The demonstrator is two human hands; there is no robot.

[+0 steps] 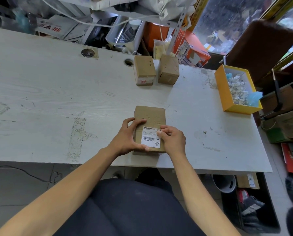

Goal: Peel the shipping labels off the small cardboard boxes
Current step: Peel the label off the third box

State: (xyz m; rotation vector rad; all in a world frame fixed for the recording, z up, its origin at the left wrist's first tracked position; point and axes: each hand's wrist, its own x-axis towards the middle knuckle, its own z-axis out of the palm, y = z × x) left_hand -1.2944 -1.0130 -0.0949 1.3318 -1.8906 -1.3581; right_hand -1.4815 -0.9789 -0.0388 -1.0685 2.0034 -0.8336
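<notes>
We are looking down at a cardboard box lying flat on the white tabletop, directly between our two hands. Our left hand is gripping the box's left side, thumb curled along the near edge and fingers wrapping over the top, so the left edge of the box is hiding beneath them. Our right hand is pressing on the right side of the white shipping label, with fingers curled and a fingertip picking at the label's upper right corner; that corner and some printed characters are lying under the finger, so we cannot tell whether the edge is lifting. The small print on the label is too fine to read, though a barcode and larger letters are showing. Well beyond the hands, two more small boxes are standing side by side near the far edge of the tabletop; the left one is showing a scrap of printed sticker on its near face, hard to make out. Far to the right of our right hand, a yellow tray is holding crumpled paper scraps.
</notes>
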